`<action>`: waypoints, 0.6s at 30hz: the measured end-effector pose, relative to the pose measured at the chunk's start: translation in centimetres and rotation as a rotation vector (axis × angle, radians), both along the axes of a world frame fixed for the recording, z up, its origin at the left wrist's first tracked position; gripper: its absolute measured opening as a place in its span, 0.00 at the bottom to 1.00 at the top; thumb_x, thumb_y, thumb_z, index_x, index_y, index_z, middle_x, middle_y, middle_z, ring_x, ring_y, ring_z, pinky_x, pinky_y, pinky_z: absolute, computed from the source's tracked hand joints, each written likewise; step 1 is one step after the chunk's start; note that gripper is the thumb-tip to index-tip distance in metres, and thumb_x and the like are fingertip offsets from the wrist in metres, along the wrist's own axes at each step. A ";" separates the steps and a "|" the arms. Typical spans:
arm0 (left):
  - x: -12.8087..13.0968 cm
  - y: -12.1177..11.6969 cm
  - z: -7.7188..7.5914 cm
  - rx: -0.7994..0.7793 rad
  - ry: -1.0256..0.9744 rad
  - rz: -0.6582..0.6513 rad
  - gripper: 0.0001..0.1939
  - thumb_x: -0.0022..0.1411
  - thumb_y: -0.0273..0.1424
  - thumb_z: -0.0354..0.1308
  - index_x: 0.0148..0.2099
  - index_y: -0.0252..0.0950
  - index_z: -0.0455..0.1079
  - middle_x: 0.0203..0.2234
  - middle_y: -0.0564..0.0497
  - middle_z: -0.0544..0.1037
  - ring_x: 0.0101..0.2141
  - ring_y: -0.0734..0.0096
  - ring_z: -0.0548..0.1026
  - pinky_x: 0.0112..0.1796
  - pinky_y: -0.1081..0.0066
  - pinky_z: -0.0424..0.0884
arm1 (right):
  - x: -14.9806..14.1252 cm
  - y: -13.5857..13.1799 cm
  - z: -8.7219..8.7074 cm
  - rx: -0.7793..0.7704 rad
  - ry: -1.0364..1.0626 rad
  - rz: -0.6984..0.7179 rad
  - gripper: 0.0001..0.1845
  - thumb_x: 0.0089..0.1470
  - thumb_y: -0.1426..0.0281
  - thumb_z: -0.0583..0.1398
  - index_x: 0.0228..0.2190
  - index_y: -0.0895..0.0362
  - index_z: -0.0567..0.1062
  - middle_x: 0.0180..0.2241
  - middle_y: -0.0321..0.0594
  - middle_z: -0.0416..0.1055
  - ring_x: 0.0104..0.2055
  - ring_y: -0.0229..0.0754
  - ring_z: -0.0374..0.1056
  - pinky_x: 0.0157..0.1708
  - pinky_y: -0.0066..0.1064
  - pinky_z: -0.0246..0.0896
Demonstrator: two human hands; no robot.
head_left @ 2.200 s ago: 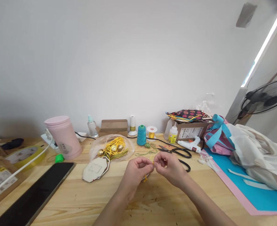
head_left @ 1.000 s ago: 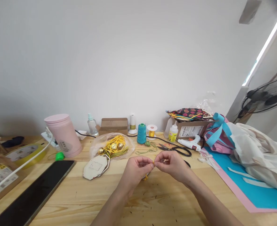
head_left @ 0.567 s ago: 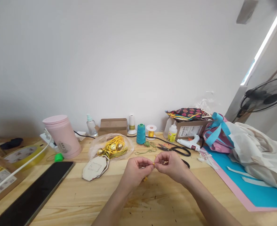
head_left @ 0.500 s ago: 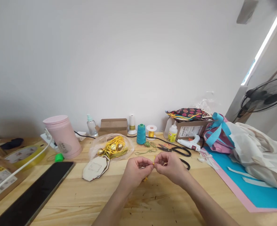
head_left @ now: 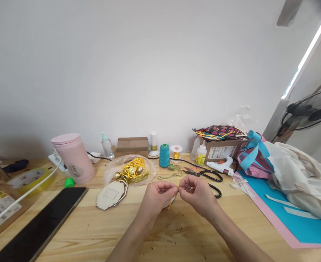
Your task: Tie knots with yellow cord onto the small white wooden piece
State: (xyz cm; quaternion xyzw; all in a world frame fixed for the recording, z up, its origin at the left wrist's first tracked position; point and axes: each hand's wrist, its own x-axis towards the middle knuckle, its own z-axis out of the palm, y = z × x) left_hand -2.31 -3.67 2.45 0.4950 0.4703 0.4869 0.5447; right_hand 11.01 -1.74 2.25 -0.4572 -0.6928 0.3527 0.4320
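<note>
Close together over the wooden table, my left hand [head_left: 160, 196] and my right hand [head_left: 195, 191] both pinch a thin yellow cord [head_left: 178, 181]. Their fingertips nearly meet. Below my left fingers hangs a small whitish piece [head_left: 172, 201] with yellow cord at its edge, mostly hidden by the hand. Just beyond my right hand lie black-handled scissors [head_left: 212, 175]. Green thread [head_left: 171, 167] lies loosely beside a teal thread cone [head_left: 164, 155]. To the left, white octagonal pieces [head_left: 111, 194] rest by a clear plastic bag [head_left: 109, 169] with yellow cords and gold bells [head_left: 132, 170].
A phone [head_left: 40, 225], a pink tumbler [head_left: 74, 158] and tape [head_left: 31, 179] are at left. Along the wall stand a small cardboard box [head_left: 131, 148], spools and a glue bottle [head_left: 201, 154]. A glue gun [head_left: 221, 166], fabric [head_left: 299, 167] and blue sheets [head_left: 313, 229] lie at right.
My hands stay pinched together on the cord. More of the whitish piece now shows beneath my left fingers, and a bit of yellow cord stands up above the fingertips. The view shifts slightly.
</note>
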 end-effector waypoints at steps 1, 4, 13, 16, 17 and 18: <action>-0.1 0.0 0.0 0.007 -0.004 -0.010 0.08 0.45 0.32 0.57 0.27 0.32 0.72 0.23 0.50 0.75 0.25 0.73 0.69 0.26 0.76 0.61 | 0.0 0.0 -0.1 0.011 -0.012 0.000 0.02 0.38 0.73 0.54 0.18 0.58 0.66 0.16 0.32 0.63 0.18 0.31 0.58 0.17 0.21 0.53; -0.2 0.0 -0.3 0.012 -0.012 -0.022 0.09 0.46 0.33 0.57 0.27 0.32 0.72 0.22 0.51 0.75 0.24 0.73 0.69 0.25 0.77 0.60 | 0.1 0.0 -0.2 0.030 -0.038 0.003 0.02 0.38 0.73 0.55 0.18 0.58 0.66 0.16 0.32 0.63 0.18 0.31 0.57 0.17 0.21 0.53; -0.1 0.3 -0.3 0.031 0.035 0.041 0.08 0.43 0.33 0.59 0.23 0.32 0.71 0.16 0.54 0.71 0.19 0.77 0.65 0.21 0.78 0.58 | 0.2 -0.1 1.3 -0.139 0.062 0.086 0.04 0.37 0.72 0.57 0.17 0.59 0.69 0.16 0.33 0.64 0.18 0.32 0.59 0.17 0.22 0.57; 0.1 0.3 -0.3 0.032 0.034 0.061 0.08 0.43 0.33 0.59 0.22 0.31 0.70 0.16 0.54 0.71 0.19 0.77 0.64 0.21 0.78 0.58 | 0.3 -0.1 1.4 -0.150 0.063 0.109 0.04 0.37 0.71 0.57 0.17 0.60 0.70 0.17 0.34 0.66 0.19 0.32 0.60 0.18 0.22 0.58; 0.1 0.3 -0.2 0.029 0.032 0.069 0.08 0.43 0.32 0.59 0.22 0.31 0.70 0.16 0.54 0.71 0.19 0.77 0.64 0.21 0.78 0.58 | 0.3 -0.1 1.3 -0.135 0.048 0.110 0.04 0.38 0.71 0.57 0.18 0.60 0.70 0.17 0.34 0.66 0.19 0.31 0.60 0.18 0.22 0.58; 0.2 0.3 -0.2 0.024 0.028 0.078 0.08 0.42 0.32 0.59 0.22 0.31 0.70 0.15 0.54 0.71 0.19 0.77 0.64 0.21 0.78 0.58 | 0.3 -0.1 1.2 -0.109 0.027 0.108 0.04 0.38 0.71 0.57 0.18 0.60 0.70 0.17 0.34 0.66 0.19 0.31 0.60 0.17 0.21 0.57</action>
